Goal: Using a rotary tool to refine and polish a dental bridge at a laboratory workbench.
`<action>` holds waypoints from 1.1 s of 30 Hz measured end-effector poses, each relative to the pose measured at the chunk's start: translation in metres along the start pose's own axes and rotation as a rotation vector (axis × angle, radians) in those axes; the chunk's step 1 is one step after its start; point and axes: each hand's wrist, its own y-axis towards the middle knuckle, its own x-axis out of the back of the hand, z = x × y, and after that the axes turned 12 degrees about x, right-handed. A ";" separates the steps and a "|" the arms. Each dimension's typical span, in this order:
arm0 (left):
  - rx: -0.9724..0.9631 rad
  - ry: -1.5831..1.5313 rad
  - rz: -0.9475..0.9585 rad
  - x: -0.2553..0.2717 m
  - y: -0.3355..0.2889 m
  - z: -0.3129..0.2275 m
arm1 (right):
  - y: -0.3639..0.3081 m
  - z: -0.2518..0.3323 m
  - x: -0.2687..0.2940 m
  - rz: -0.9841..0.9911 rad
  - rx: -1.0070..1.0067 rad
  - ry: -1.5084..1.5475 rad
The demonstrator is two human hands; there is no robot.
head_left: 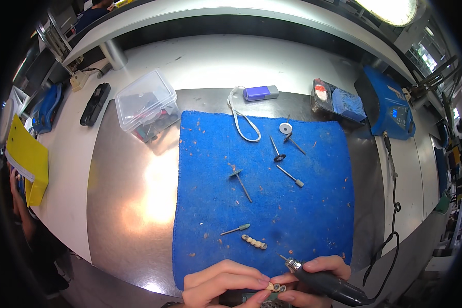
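Observation:
At the bottom of the head view, my left hand [226,282] pinches a small dental bridge [277,288] of tooth-coloured crowns between thumb and fingertips. My right hand [326,266] is wrapped round a dark rotary handpiece [329,285]; its thin bur tip points up and left, apart from the bridge. Fingers of the right hand come close to the bridge; whether they touch it I cannot tell. A second dental bridge [254,242] lies just beyond on the blue cloth [210,205]. Beside it rests a green-tipped bur [236,229].
Farther up the cloth lie a disc bur [240,182], a grey cylindrical bur [291,176] and several wheel burs [279,157]. A clear plastic box [146,102], a purple-and-grey stick with a strap [260,93], a black tray [318,105] and a blue control unit [390,108] with its cord stand around.

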 end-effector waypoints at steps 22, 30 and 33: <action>-0.011 -0.002 -0.009 0.001 -0.001 0.000 | 0.000 0.002 -0.006 -0.063 -0.018 -0.016; -0.026 0.026 -0.026 0.000 0.000 -0.001 | 0.000 0.001 -0.009 -0.075 -0.019 -0.041; -0.072 0.013 -0.041 -0.002 0.000 0.005 | -0.001 0.002 -0.009 -0.095 -0.039 -0.030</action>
